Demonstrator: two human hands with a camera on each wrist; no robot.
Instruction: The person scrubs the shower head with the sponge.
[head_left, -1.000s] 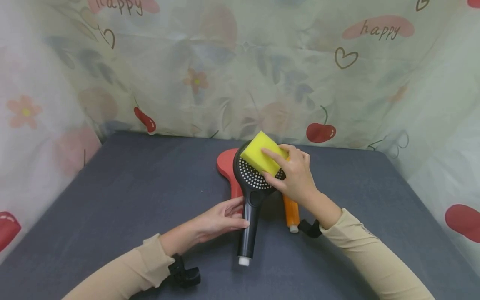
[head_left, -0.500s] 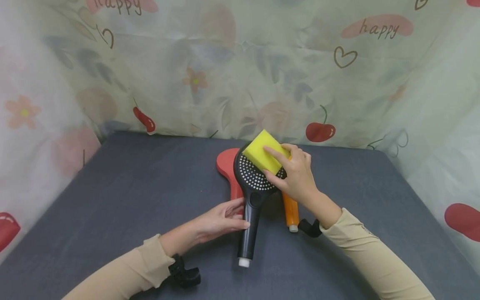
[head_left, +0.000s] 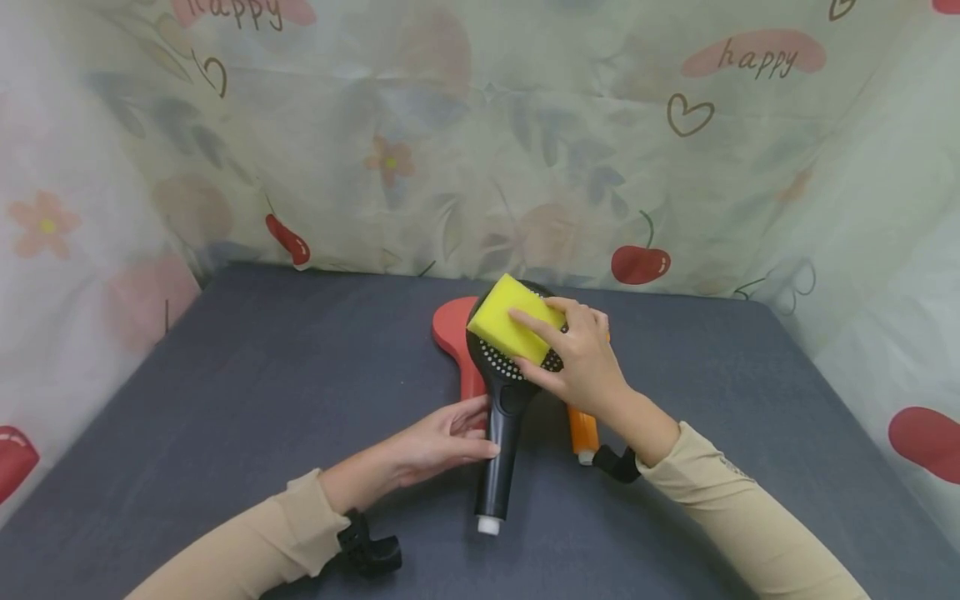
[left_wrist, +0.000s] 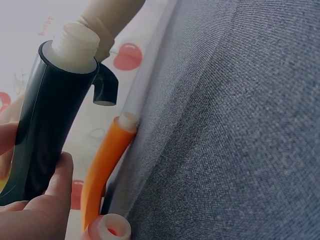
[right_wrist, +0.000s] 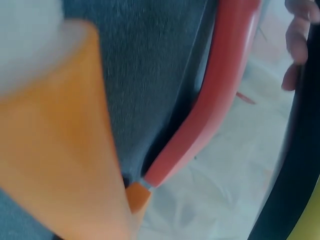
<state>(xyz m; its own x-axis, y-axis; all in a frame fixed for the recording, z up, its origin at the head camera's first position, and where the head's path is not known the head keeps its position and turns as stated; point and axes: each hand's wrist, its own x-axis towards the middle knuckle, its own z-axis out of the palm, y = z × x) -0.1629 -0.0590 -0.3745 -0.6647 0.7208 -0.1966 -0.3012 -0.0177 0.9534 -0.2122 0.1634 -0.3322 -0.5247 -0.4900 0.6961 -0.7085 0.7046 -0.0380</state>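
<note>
My left hand (head_left: 442,442) grips the handle of a black shower head (head_left: 504,454), thumb across the front. In the left wrist view the black handle (left_wrist: 55,115), ending in a white threaded connector (left_wrist: 75,42), is held up off the table. My right hand (head_left: 581,358) pinches a yellow sponge (head_left: 513,321) between thumb and fingers. The sponge lies against the dotted spray face and covers most of it. Behind the black one are a red shower head (head_left: 453,325) and an orange shower head (head_left: 582,433), the latter partly hidden by my right hand.
A dark grey table (head_left: 300,375) carries the red and orange shower heads. Patterned cloth (head_left: 487,167) hangs behind and at both sides. A black wrist mount (head_left: 371,546) hangs below my left wrist, and another black mount (head_left: 617,463) is by my right wrist.
The sponge first shifted slightly up and right, then slid down and left across the spray face with my right hand. My left hand and the black shower head stayed nearly still.
</note>
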